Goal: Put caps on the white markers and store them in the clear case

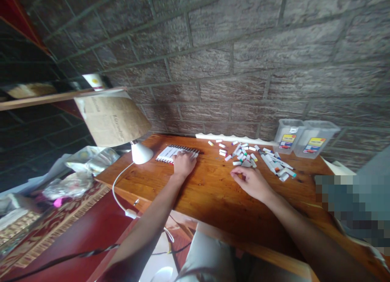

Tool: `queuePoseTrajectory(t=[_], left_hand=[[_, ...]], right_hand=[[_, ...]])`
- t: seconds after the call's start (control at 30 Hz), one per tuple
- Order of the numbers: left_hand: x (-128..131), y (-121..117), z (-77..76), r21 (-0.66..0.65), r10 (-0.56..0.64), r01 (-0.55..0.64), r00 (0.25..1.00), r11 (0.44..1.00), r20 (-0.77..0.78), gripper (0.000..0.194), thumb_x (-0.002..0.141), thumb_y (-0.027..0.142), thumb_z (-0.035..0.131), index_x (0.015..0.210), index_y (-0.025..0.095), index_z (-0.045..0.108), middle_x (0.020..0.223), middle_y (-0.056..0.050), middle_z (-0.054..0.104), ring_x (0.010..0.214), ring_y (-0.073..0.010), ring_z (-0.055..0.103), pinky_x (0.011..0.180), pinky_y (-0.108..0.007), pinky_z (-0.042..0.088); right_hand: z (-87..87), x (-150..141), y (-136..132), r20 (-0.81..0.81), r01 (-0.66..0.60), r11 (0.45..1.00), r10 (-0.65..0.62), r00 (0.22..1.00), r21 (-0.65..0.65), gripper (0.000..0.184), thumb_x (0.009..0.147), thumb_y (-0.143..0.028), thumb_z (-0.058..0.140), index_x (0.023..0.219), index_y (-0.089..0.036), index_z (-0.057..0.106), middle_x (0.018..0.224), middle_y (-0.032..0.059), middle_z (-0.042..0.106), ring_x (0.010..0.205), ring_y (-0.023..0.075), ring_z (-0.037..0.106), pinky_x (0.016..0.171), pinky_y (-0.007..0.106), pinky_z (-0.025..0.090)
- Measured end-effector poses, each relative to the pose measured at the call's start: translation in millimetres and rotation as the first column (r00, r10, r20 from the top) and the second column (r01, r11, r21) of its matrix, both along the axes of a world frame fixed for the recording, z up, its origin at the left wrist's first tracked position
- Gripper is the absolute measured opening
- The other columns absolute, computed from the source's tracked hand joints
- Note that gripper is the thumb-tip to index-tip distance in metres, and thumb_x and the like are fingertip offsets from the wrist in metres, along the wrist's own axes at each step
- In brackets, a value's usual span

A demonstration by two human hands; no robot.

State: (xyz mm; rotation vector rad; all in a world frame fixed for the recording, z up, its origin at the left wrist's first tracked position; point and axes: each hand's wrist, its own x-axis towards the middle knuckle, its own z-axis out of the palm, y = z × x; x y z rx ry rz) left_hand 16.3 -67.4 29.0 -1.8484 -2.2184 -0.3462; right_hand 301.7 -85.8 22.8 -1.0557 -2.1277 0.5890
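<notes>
My left hand (184, 164) lies over the right part of a neat row of white markers (166, 154) with dark ends. Its fingers are stretched across them, palm down. My right hand (251, 182) hovers over the wooden table, just in front of a loose pile of short white marker caps (243, 154) with coloured ends. Its thumb and forefinger meet at the tips, and nothing shows between them. Further right, several longer markers (268, 162) lie jumbled with more caps.
On the wooden table (210, 196) a lamp with a paper shade (117, 119) stands at the left. Two clear plastic containers (317, 140) with labels stand at the back right. A white wavy strip (231, 138) runs along the brick wall. A paper cup (94, 82) sits on the shelf.
</notes>
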Motion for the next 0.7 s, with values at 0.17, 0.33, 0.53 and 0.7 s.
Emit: queuePoseTrajectory(t=[0.17,0.33,0.53,0.7], left_hand=[[1.4,-0.2,-0.1,0.016,0.004,-0.004,1.000,1.000,-0.004,0.033,0.088,0.036,0.047,0.107,0.025,0.072,0.108,-0.013,0.069,0.107,-0.0321,0.055,0.089,-0.045,0.038],[1.0,-1.0,0.1,0.023,-0.001,0.001,1.000,1.000,-0.011,0.032,0.088,0.036,0.048,0.104,0.024,0.072,0.108,-0.013,0.069,0.106,-0.0316,0.055,0.088,-0.044,0.039],[-0.4,0.2,-3.5,0.036,-0.001,0.002,1.000,0.999,-0.012,0.035,0.090,0.040,0.046,0.109,0.024,0.070,0.111,-0.013,0.068,0.108,-0.0327,0.053,0.089,-0.046,0.039],[-1.9,0.7,-4.9,0.037,-0.004,0.004,1.000,0.999,-0.001,0.036,0.091,0.043,0.046,0.109,0.023,0.070,0.116,-0.012,0.067,0.110,-0.0322,0.052,0.090,-0.045,0.039]], right_hand=[[0.9,-0.5,-0.1,-0.006,-0.007,1.000,0.007,1.000,0.010,0.021,0.089,-0.032,0.053,0.090,-0.022,0.071,0.088,0.0023,0.076,0.064,0.0144,0.065,0.064,0.027,0.048],[1.9,-0.7,-1.0,0.001,-0.009,1.000,0.009,1.000,-0.005,0.022,0.089,-0.033,0.052,0.090,-0.022,0.071,0.088,0.0028,0.076,0.063,0.0149,0.065,0.062,0.027,0.047],[2.7,-0.1,-0.2,0.001,0.000,1.000,0.000,1.000,-0.004,0.022,0.089,-0.033,0.052,0.089,-0.022,0.071,0.088,0.0025,0.076,0.060,0.0145,0.063,0.062,0.028,0.047],[2.9,0.9,-0.4,0.002,0.002,1.000,-0.002,1.000,-0.008,0.021,0.089,-0.033,0.053,0.090,-0.022,0.071,0.089,0.0023,0.076,0.062,0.0148,0.064,0.063,0.028,0.048]])
